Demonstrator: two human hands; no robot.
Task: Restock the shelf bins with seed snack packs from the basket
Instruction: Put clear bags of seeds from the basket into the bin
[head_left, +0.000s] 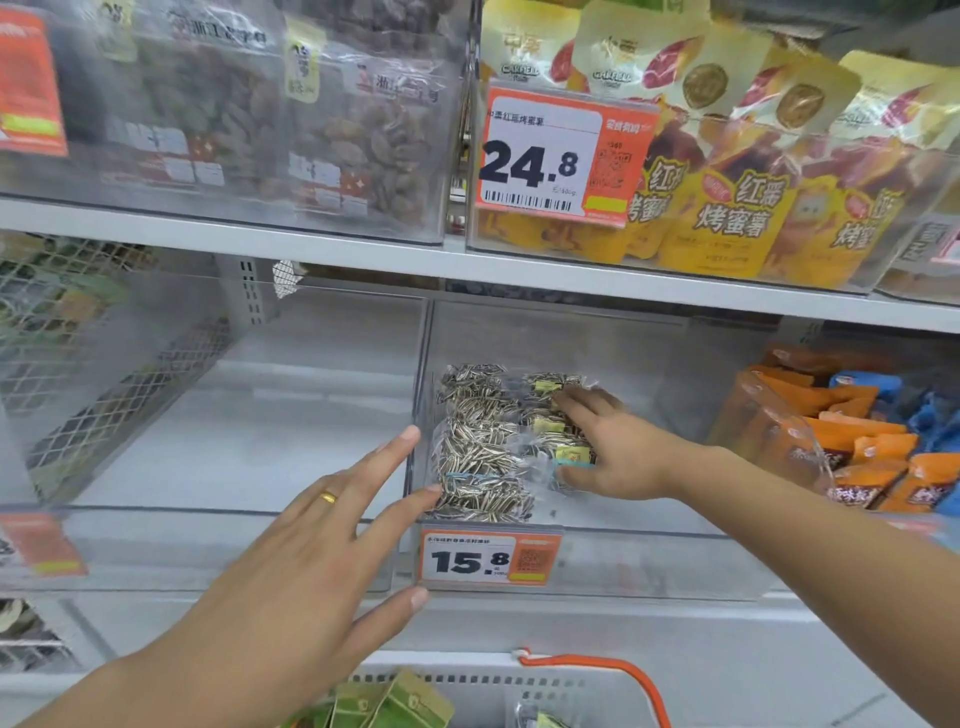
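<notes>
Restock is early, my read. The middle clear bin (675, 561) holds a small cluster of sunflower seed packs (483, 457) bunched at its left front, above the 15.8 price tag (488, 557); most of that bin is bare. The bin to its left (234, 545) shows no packs.

Right hand (618, 452) is inside the middle bin, fingers flat on the packs, pressing, not clamped. Left hand (311, 561) hovers at the bin front, fingers spread, holding nothing.

Basket (597, 691) below has green packs (395, 706) left, plus 1 clear seed pack, partly in view.
</notes>
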